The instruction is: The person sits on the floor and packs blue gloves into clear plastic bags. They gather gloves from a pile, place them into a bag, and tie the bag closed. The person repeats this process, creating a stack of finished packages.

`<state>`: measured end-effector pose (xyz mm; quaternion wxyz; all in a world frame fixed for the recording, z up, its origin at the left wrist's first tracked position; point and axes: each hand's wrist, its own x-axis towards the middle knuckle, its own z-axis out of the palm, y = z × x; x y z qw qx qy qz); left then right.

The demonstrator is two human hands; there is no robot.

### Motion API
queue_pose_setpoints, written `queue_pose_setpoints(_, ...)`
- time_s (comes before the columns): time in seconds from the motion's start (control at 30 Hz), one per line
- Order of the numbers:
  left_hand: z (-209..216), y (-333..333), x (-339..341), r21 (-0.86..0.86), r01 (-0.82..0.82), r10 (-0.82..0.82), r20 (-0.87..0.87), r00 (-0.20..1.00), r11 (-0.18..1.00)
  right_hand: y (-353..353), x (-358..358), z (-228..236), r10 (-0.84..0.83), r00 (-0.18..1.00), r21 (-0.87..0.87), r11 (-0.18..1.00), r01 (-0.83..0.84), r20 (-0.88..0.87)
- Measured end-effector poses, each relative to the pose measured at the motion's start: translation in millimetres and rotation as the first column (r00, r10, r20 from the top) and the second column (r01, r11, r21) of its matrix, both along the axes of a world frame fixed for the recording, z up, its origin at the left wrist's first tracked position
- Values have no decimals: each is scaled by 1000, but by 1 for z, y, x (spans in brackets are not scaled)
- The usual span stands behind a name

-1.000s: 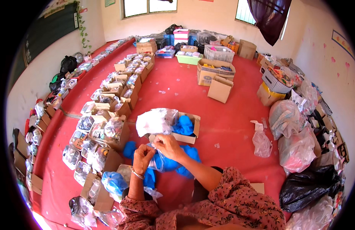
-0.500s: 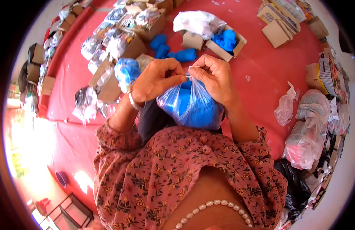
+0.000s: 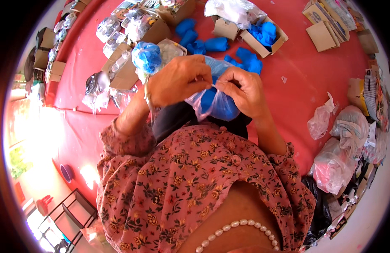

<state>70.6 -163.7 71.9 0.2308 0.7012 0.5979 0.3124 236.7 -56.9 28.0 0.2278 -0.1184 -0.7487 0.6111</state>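
Note:
A clear plastic bag (image 3: pixel 223 107) with blue cloth-like stuff inside hangs in front of my lap. My left hand (image 3: pixel 178 82) is closed, pinching the gathered mouth of the bag from the left. From the right, my right hand (image 3: pixel 242 89) pinches the same gathered plastic between thumb and finger. The two hands' fingertips almost meet there. Just beyond my hands lie a crumpled blue cloth-like bundle (image 3: pixel 249 61) and a blue roll (image 3: pixel 216 44). A tied plastic bag of blue stuff (image 3: pixel 146 57) sits left of my left hand.
An open cardboard box (image 3: pixel 280 42) of blue pieces stands ahead, with white plastic (image 3: pixel 235 12) beside it. Boxes of packaged goods (image 3: pixel 155 31) are at far left. Flattened cardboard (image 3: pixel 323 36) lies far right; filled plastic bags (image 3: pixel 334 164) line the right side. Red sheeting (image 3: pixel 287 97) covers the floor.
The view has shifted slightly. The bag sits farther from my body, with less of it showing below my hands. My left hand has turned, and the crumpled blue bundle beyond my right hand now shows.

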Motion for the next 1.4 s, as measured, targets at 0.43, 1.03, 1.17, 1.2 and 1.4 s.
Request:
queue_pose_setpoints(0.43, -3, -10, -12, -191, -118, 129, 45, 991, 974, 9, -26, -1, 165, 983, -136, 979, -153, 84)
queue_pose_setpoints(1.03, -31, -18, -40, -246, -214, 248, 117, 962, 945, -8, -22, -27, -7, 1000, -122, 992, 11, 30)
queue_pose_setpoints(1.17, -28, -19, -36, -329, -110, 178, 186, 966, 938, -9, -20, -26, -42, 999, -8, 999, 42, 6)
queue_pose_setpoints(1.2, -27, -19, -34, -334, -92, 174, 223, 959, 938, -9, -19, -27, -53, 999, 18, 998, 52, 12)
queue_pose_setpoints(1.4, -29, -16, -29, -261, -102, 143, 141, 980, 960, -11, -19, -27, -79, 997, -31, 996, 79, 9)
